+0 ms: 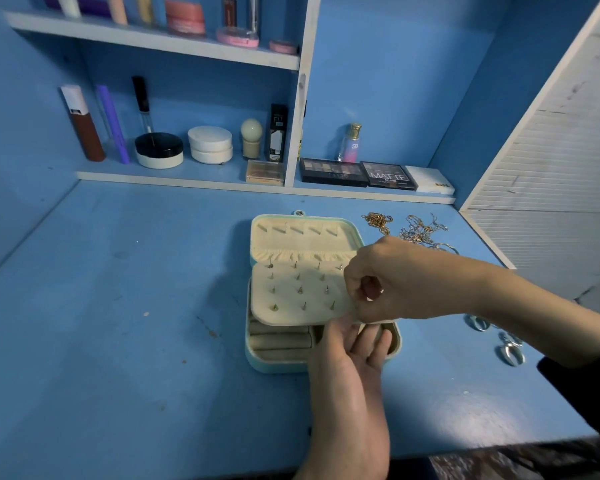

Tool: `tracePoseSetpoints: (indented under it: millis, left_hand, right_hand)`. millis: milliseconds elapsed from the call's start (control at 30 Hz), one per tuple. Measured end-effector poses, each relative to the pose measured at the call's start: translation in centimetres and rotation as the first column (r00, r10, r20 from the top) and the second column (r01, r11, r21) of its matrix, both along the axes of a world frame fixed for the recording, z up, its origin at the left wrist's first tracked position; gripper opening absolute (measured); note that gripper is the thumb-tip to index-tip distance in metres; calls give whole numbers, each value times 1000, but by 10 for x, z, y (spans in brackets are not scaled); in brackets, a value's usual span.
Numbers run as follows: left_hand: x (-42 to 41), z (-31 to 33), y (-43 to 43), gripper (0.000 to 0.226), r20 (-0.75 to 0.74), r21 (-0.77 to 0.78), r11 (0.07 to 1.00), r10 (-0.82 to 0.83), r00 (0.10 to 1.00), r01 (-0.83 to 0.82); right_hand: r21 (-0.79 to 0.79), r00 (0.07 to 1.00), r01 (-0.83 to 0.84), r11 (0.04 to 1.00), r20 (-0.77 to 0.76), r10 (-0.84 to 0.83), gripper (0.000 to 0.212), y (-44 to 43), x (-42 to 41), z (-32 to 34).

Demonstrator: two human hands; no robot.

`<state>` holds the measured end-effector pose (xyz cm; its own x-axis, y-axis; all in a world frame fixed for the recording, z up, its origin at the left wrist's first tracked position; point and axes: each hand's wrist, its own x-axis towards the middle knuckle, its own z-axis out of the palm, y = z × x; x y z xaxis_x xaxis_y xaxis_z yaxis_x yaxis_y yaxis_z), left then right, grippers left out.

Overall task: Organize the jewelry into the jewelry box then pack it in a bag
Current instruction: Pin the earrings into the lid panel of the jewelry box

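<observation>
A mint jewelry box (257, 358) lies open on the blue desk, its cream lid (305, 233) folded back. A cream earring panel (291, 296) studded with several earrings is raised over the box's ring rolls. My left hand (354, 355) reaches in from below, palm up, with straight fingers supporting the panel's near right corner. My right hand (402, 278) comes in from the right, its fingers curled, and pinches a small earring (378, 292) at the panel's right edge. Gold chains (378, 221) and a tangle of thin chains (420, 232) lie behind my right hand.
Silver rings (478, 322) and more silver pieces (510, 351) lie on the desk right of the box, partly behind my forearm. Cosmetics fill the back shelves, with eyeshadow palettes (333, 171) on the low ledge. A white slatted panel (551, 174) bounds the right side.
</observation>
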<state>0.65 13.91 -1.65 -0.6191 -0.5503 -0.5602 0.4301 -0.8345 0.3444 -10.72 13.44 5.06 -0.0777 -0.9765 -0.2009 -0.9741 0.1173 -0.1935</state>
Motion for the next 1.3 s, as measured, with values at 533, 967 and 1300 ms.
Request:
tracePoseSetpoints:
  millis: [533,967,1300]
  left_hand:
    - [1,7,-3,22,-28,14,999,40,999,-39]
    - [4,8,-2,30,-38,-65,998,-1,999,-1]
    - [5,9,-5,34,16,-93,995,-46,999,47]
  right_hand:
    - [-67,999,36,997,5,-36,14,22,-6,8]
    - [-80,998,-6,997,-62,1,25,31,-16,14]
    - [-148,997,-23,989,-73,12,24,30,-21,18]
